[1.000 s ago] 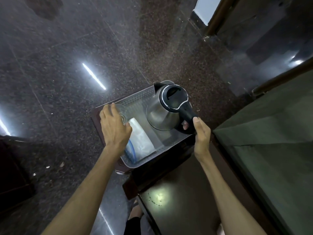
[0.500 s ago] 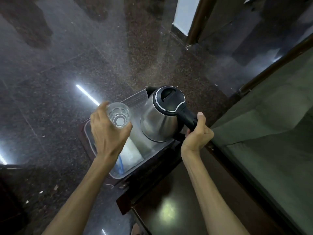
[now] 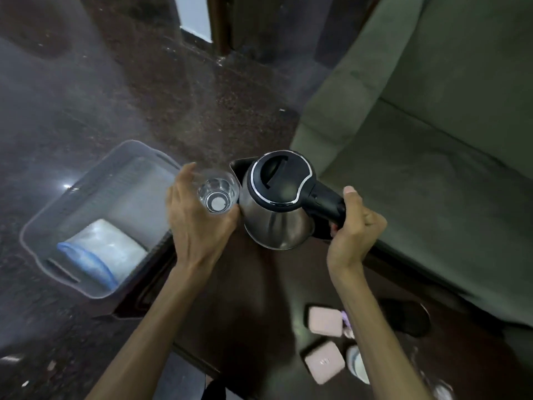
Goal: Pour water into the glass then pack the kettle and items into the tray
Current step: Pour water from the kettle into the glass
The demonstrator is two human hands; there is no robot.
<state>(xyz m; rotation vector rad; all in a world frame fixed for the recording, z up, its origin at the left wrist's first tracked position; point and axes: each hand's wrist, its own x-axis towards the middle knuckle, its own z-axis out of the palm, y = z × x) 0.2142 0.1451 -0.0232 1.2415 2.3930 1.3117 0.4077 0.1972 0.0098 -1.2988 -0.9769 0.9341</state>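
Observation:
My left hand (image 3: 199, 223) grips a clear drinking glass (image 3: 217, 194), held upright above the dark wooden table (image 3: 259, 284). My right hand (image 3: 353, 232) is closed around the black handle of a steel kettle (image 3: 277, 215) with a black lid. The kettle's spout sits right beside the glass rim, nearly touching it. To the left, a grey plastic tray (image 3: 40, 226) rests on the table's edge, holding a white and blue packet (image 3: 101, 252).
Two pink square boxes (image 3: 324, 324) (image 3: 324, 363) and a white container (image 3: 357, 365) lie on the table near my right forearm, beside a black round object (image 3: 403, 319). A green sofa (image 3: 432, 140) borders the table on the right. Dark polished floor lies beyond.
Both hands lifted the glass and the kettle out of the tray and carried them right, over the table. The tray now holds only the packet.

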